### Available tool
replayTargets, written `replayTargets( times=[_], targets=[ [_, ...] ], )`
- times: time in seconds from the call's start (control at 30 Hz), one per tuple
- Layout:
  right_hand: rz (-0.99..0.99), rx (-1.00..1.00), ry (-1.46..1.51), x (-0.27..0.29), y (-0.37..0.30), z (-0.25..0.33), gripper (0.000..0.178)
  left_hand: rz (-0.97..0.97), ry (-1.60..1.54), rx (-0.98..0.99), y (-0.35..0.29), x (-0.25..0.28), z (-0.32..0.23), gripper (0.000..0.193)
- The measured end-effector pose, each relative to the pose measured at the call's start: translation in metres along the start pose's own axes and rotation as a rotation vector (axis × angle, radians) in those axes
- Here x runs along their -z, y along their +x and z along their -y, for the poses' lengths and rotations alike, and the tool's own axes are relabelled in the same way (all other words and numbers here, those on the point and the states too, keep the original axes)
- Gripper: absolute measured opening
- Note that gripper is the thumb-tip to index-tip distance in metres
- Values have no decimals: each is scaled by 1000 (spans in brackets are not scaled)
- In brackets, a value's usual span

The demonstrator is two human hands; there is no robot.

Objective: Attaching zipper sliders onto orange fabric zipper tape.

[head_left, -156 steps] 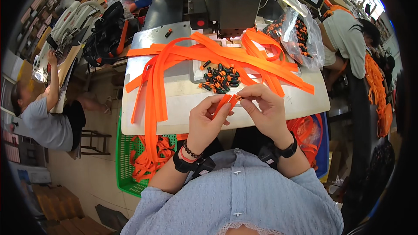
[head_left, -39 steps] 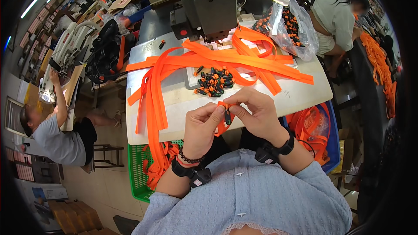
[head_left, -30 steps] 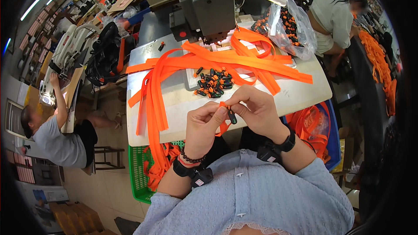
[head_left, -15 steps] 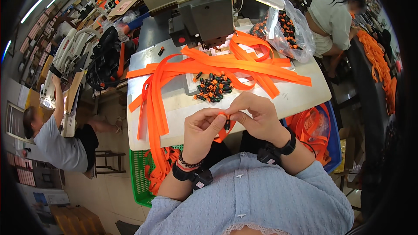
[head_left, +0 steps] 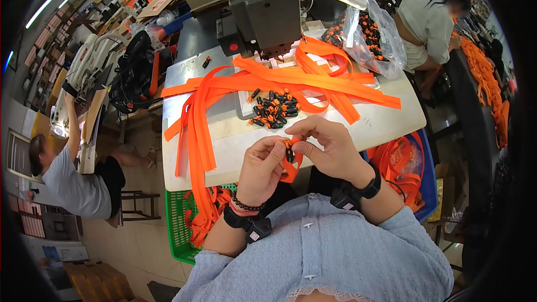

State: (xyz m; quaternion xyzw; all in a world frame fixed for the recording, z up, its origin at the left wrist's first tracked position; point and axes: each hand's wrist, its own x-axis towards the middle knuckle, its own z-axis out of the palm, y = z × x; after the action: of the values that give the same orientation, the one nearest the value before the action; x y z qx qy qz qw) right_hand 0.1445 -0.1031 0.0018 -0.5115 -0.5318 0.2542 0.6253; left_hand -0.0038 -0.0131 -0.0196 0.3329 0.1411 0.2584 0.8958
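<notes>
In front of my body, my left hand (head_left: 262,169) pinches a small black-and-orange zipper slider (head_left: 290,154) between thumb and fingertips. The fingers of my right hand (head_left: 329,148) are closed on the end of an orange zipper tape (head_left: 292,174) at the slider. The tape loops down below my fingertips; whether it runs through the slider is hidden by the fingers. Just beyond my hands lies a pile of zipper sliders (head_left: 274,111) with black pulls. Several long orange zipper tapes (head_left: 251,81) cross the white table (head_left: 238,159) behind and beside that pile.
A grey machine head (head_left: 265,19) stands over the table's far side. A clear bag of sliders (head_left: 386,39) sits at the back right. Below the table are a green basket (head_left: 178,226) and a blue bin (head_left: 429,182) with orange tapes. Two people work at left and far right.
My fingertips have shifted slightly around the slider, and more of its black pull shows. The tape loop now bulges out below the right fingers. The pile stays as it was.
</notes>
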Motion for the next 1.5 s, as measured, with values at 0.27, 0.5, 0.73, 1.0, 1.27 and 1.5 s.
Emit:
replayTargets(
  times=[0.27, 0.5, 0.73, 1.0, 1.27, 1.5],
  targets=[
    [103, -68, 36, 4, 2, 3, 25, 1, -115, 60, 1, -1, 4, 19],
    [19, -93, 97, 1, 0, 2, 26, 5, -3, 34, 1, 4, 1, 18],
    [-1, -82, 57, 0, -1, 3, 22, 17, 148, 14, 1, 5, -5, 19],
    [-14, 28, 62, -2, -4, -2, 20, -18, 263, -81, -1, 5, -4, 21],
    [-24, 23, 77, -4, -6, -5, 20, -30, 346, -118, -2, -1, -6, 22],
    [-54, 36, 46, -5, -7, -3, 19, -52, 383, -118, -3, 0, -6, 20]
  ],
)
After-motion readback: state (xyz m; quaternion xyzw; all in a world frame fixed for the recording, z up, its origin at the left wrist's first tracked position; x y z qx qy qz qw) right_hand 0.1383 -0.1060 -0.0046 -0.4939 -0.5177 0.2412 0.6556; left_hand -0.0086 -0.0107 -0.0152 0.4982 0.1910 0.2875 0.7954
